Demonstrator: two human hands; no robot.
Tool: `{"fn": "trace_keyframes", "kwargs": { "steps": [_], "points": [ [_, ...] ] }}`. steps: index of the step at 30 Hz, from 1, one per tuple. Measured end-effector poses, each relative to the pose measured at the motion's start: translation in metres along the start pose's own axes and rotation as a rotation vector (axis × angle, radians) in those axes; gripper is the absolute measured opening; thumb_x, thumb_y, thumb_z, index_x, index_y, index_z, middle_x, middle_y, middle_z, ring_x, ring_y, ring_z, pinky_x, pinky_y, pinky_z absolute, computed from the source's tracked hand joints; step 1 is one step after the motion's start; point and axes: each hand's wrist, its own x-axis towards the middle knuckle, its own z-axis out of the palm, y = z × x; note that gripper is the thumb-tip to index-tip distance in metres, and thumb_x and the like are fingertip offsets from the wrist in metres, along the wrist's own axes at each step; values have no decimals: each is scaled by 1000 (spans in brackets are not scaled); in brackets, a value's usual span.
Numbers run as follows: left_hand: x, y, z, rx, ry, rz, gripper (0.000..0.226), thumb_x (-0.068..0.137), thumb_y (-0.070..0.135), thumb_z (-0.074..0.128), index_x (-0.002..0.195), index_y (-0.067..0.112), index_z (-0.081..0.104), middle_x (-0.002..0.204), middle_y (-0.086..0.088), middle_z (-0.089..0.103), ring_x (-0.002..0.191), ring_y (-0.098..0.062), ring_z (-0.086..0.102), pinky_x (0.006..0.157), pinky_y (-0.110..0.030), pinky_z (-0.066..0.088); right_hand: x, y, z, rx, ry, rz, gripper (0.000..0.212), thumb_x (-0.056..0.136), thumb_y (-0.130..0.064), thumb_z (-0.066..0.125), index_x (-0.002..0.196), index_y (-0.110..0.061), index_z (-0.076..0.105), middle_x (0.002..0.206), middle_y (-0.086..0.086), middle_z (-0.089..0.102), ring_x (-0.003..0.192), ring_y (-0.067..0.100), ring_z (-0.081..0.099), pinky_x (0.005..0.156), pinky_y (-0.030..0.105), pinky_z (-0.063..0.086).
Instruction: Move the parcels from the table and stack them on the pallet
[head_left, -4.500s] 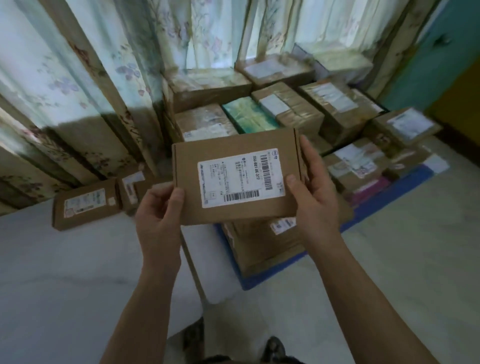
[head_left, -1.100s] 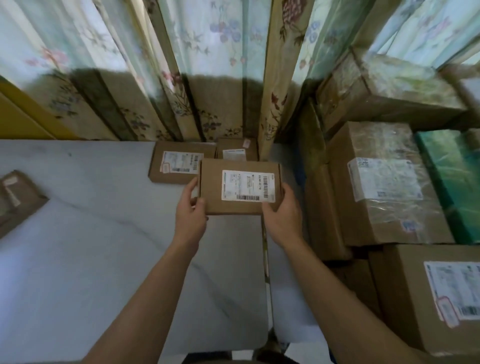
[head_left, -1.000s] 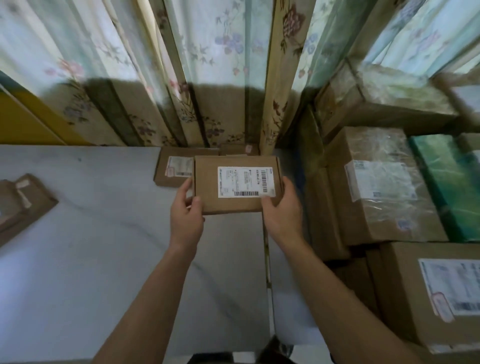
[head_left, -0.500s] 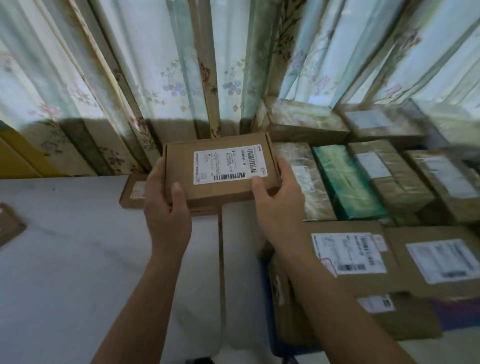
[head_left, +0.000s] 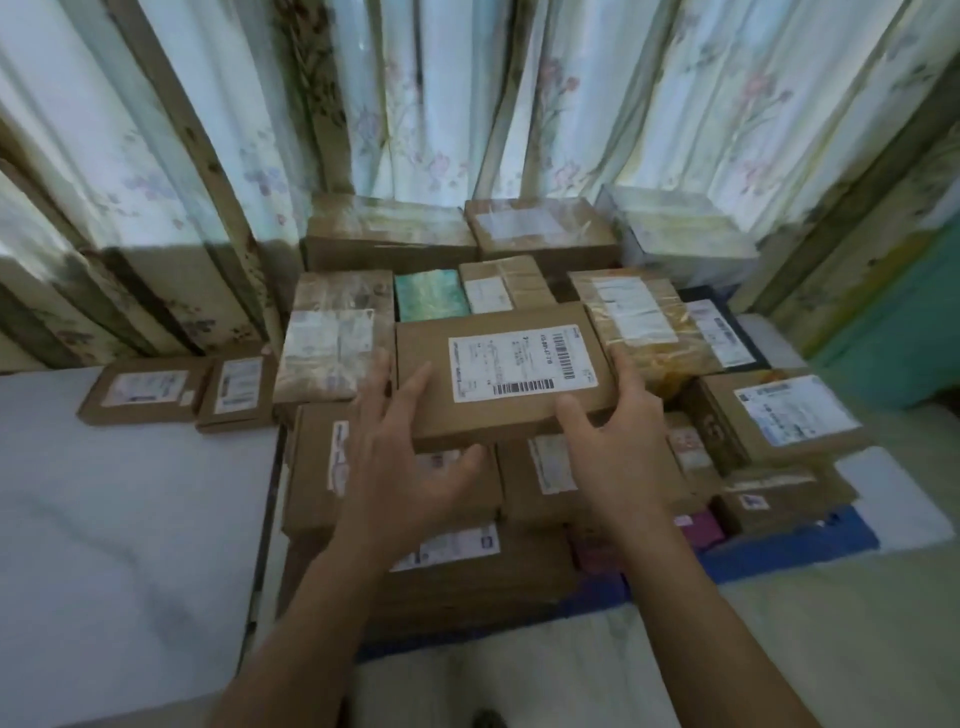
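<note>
Parcel (head_left: 498, 379) label up, long axis left-right, hands (head_left: 395, 467) (head_left: 618, 457) at both ends

pallet (head_left: 779, 561) mostly hidden under parcels (head_left: 467, 577); only its blue edge shows. label (head_left: 522, 364) print too blurred to read. left hand (head_left: 400, 467) blurred; contact with top parcel (head_left: 511, 415) unclear.

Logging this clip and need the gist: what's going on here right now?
A person holds a flat cardboard parcel at the top of the boxes stacked on the blue pallet. The right hand grips its right corner, thumb on top. The left hand is spread open at its left edge. Whether it already rests on the stack is unclear. Two small parcels lie on the white table.
</note>
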Motion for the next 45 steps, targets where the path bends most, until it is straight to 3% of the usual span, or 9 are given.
{"fn": "trace_keyframes", "kwargs": {
  "steps": [3,6,10,15,21,29,34,40,45],
  "points": [
    [-8,18,30,40,-59,-7,85,81,49,79,153,31,38,166,5,15,150,-16,17,121,-55,27,4,25,-31,-53,-12,54,77,93,-35,66,159,-31,28,144,5,42,127,12,38,101,34,39],
    [-14,24,48,95,-89,15,79,81,44,81,149,29,45,161,3,23,142,-12,24,118,-44,25,2,48,-45,-68,-7,100,76,93,-32,67,159,-27,30,143,6,44,121,9,39,101,31,38],
    [-20,23,63,133,-159,27,75,78,46,82,145,35,50,157,3,26,140,-14,29,115,-47,30,-7,70,-56,-65,13,131,71,94,-26,67,157,-21,36,142,4,49,133,18,42,104,34,40],
    [-26,24,72,167,-165,31,71,77,48,82,140,35,53,155,2,25,141,-17,27,113,-39,21,-4,85,-57,-80,-8,156,69,94,-25,66,157,-19,37,141,5,53,133,20,44,103,35,42],
    [-22,22,76,233,-174,3,69,77,52,80,138,39,52,152,2,26,141,-24,31,116,-54,31,6,87,-51,-104,-15,128,71,93,-28,67,157,-19,37,142,1,55,132,19,46,107,44,48],
    [-24,17,66,308,-185,62,77,78,71,65,146,40,43,156,2,19,145,-22,18,114,-49,23,8,80,-52,-293,-1,15,72,93,-37,65,156,-18,35,149,5,48,138,24,39,114,50,38],
    [-6,-5,17,324,-55,-66,69,90,68,38,152,37,36,165,1,18,153,-22,12,119,-58,18,14,38,-19,-362,-40,-214,66,96,-38,60,154,-19,38,156,5,41,145,25,30,118,50,30],
    [-1,-82,-103,461,224,-325,60,95,55,37,152,35,37,164,-4,25,152,-26,17,117,-60,18,3,-35,77,-208,-204,-444,64,94,-32,65,152,-21,40,157,3,40,148,24,30,120,50,30],
    [-24,-163,-203,447,296,-604,60,101,54,41,156,31,33,166,-4,24,152,-28,20,118,-57,19,-21,-94,160,-154,-356,-527,57,97,-32,62,149,-13,46,153,10,46,145,29,36,120,55,32]
  ]
}}
